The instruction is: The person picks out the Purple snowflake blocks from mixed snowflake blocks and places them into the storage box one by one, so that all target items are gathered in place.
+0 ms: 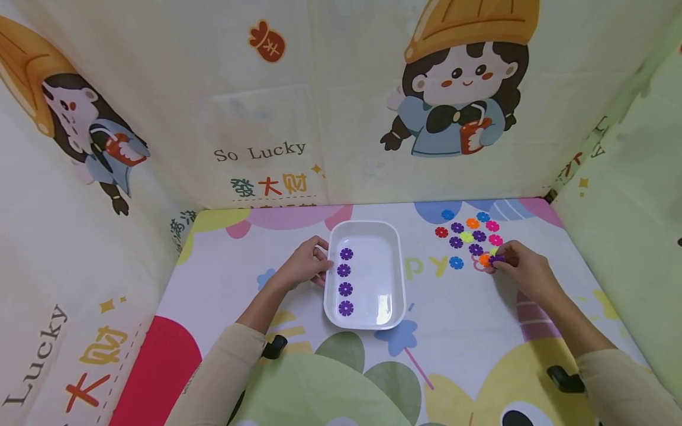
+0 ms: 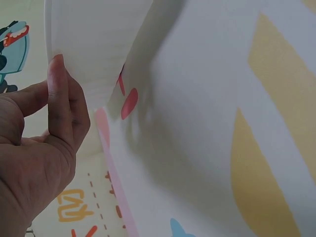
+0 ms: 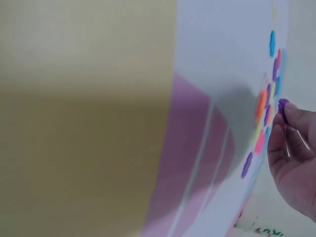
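A white plastic tray point(image 1: 375, 266) lies on the table, with several purple snowflake discs point(image 1: 346, 289) in a column along its left side. My left hand point(image 1: 306, 263) holds the tray's left edge; in the left wrist view its fingers point(image 2: 59, 98) are against the outer wall of the tray point(image 2: 98, 44). At the right, my right hand point(image 1: 527, 272) pinches a purple snowflake disc point(image 3: 283, 104) between thumb and fingertips. It is just above the near right side of a loose group of coloured discs, close to an orange disc point(image 1: 484, 260).
Blue, red, orange, pink, yellow and purple discs are spread at the back right, among them a blue disc point(image 1: 456, 262) nearest the tray. A patterned cloth point(image 1: 341, 378) covers the table. Printed curtains point(image 1: 341, 106) stand at the back and sides.
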`<act>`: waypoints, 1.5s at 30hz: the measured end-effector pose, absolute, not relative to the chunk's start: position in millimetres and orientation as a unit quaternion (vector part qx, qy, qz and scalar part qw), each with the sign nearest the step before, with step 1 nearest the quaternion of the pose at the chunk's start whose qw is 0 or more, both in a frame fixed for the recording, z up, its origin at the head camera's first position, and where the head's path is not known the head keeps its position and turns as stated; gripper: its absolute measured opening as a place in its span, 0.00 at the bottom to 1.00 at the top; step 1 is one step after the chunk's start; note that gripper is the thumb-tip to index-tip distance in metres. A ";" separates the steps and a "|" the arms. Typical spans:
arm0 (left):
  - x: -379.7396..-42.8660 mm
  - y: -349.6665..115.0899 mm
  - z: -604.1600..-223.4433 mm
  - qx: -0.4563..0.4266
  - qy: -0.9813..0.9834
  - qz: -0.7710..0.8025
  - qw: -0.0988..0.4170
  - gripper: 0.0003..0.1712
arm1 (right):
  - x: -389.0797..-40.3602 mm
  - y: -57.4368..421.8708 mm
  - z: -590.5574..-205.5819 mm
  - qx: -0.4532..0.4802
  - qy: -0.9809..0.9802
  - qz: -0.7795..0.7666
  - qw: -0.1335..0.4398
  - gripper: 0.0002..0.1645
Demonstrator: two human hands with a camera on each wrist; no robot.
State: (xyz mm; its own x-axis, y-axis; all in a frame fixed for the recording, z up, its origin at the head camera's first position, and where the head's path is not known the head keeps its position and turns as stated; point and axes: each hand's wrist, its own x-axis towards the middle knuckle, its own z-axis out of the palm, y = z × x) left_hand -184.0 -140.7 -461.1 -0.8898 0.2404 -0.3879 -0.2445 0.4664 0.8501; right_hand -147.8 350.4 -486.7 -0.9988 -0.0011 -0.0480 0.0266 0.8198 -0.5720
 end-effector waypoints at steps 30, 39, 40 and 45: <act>-185.7 -141.5 -461.9 -0.005 0.827 0.509 0.237 0.24 | -165.8 266.9 -445.3 -0.134 0.931 -0.337 0.042 0.13; -185.5 -141.9 -461.5 -0.003 0.823 0.516 0.236 0.23 | -168.9 236.8 -436.2 -0.168 0.914 -0.363 0.064 0.15; -185.6 -142.0 -461.8 -0.002 0.823 0.516 0.235 0.23 | -169.0 233.6 -434.1 -0.168 0.913 -0.367 0.066 0.15; -185.8 -142.3 -464.1 -0.002 0.823 0.517 0.233 0.23 | -170.9 216.6 -425.8 -0.177 0.900 -0.389 0.083 0.15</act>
State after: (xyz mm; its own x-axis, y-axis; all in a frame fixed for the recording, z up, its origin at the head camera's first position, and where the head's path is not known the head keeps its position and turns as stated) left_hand -185.8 -142.3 -464.1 -0.8913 0.2382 -0.3859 -0.2444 0.4645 0.8512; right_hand -170.9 216.6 -425.8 -0.9235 -0.3835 -0.0127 -0.2538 0.6352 -0.7295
